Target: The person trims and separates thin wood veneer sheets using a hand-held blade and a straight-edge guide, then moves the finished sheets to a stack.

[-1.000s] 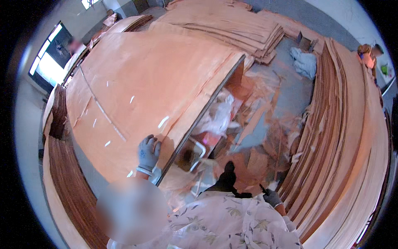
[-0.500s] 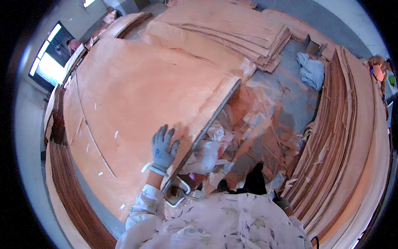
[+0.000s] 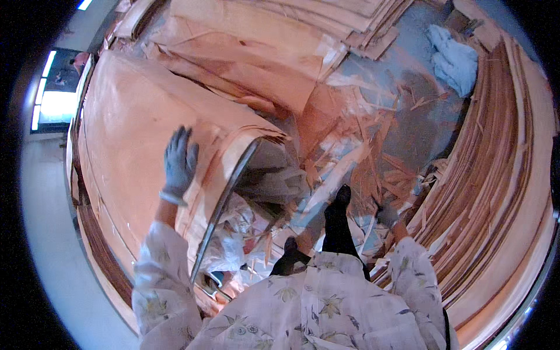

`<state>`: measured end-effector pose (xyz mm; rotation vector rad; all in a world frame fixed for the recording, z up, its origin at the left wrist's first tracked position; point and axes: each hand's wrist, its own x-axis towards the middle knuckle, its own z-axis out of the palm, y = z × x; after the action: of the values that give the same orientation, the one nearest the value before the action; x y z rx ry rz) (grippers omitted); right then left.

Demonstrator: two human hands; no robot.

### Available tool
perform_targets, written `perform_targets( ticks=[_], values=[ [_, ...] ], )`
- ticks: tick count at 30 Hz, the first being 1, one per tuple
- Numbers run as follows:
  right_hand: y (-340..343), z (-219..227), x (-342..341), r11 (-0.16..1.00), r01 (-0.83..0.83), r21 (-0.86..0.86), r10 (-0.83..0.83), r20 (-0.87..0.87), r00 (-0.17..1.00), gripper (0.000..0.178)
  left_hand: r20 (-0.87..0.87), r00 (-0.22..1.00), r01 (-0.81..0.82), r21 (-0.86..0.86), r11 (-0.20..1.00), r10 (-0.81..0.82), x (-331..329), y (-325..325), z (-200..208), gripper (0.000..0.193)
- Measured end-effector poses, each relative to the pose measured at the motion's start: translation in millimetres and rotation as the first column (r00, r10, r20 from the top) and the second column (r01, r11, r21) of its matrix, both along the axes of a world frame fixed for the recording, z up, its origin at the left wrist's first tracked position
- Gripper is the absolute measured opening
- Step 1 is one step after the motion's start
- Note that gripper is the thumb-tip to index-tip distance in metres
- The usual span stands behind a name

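My left hand [image 3: 179, 163], in a grey glove, lies with fingers outstretched on a large reddish-tan wood veneer sheet [image 3: 134, 134]. The sheet covers a table with a dark, narrow edge [image 3: 224, 204], and several thin layers show at its near right corner. On my right, my gloved right hand [image 3: 388, 216] hangs low over the scraps, between my legs and the tall veneer stack. It is dim and blurred. A thin dark shape shows by its fingers, and I cannot make out whether it holds anything.
A long stack of veneer sheets [image 3: 484, 175] stands along the right. Veneer scraps [image 3: 396, 169] litter the floor ahead of my feet. Crumpled clear plastic [image 3: 227, 239] sits beside the table edge. A light blue cloth [image 3: 452, 58] lies at the far right, and more sheets [image 3: 326, 17] are piled behind.
My view has shifted to the right. My left hand stays flat on the veneer, farther from the table edge. My right hand has moved forward from beside my body, over the scraps.
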<state>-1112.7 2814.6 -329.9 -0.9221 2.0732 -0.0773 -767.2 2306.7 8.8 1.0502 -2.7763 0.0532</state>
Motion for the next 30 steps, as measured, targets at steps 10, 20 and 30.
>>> perform_targets(
  ticks=[10, 20, 30],
  values=[
    [-170, -90, -58, 0.646, 0.714, 0.268, -0.662, 0.663, 0.350, 0.028, 0.037, 0.985, -0.170, 0.032, 0.985, 0.169, -48, -31, -60, 0.049],
    [-270, -283, 11, 0.641, 0.688, 0.340, -0.690, 0.648, 0.322, 0.016, 0.035, 0.916, -0.385, 0.353, 0.853, 0.400, -63, -45, -86, 0.060],
    [-516, -233, 17, 0.420, 0.908, 0.003, -0.305, 0.942, 0.138, 0.028, 0.053, 0.696, -0.681, 0.365, 0.635, 0.716, -34, -32, -71, 0.060]
  ],
)
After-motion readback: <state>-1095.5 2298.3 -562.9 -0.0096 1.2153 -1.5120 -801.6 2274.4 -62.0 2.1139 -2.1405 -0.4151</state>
